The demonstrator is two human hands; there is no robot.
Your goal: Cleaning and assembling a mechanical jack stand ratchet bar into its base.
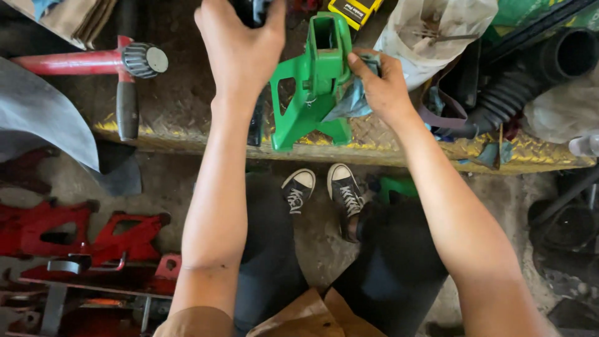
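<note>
Green jack stand [315, 81] between the hands: right hand [382, 84] clutching a grey rag [352, 100] against it, left hand [240, 40] closed on a dark object [253, 9].

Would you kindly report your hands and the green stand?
Left hand grips a dark part. Right hand presses grey rag to green stand. Stand upright on ledge.

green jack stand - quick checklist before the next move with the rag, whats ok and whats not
1. Green jack stand upright on the checker-plate ledge: ok.
2. Stand's feet fully on the ledge: not ok, front feet sit at the yellow edge.
3. Right hand pressing the grey rag to the stand's side: ok.
4. Left hand gripping a dark object: ok; what it is, cannot tell.
5. Shoes directly below the stand: not ok if it tips.
6. Red-handled tool apart from both hands: ok.
</note>
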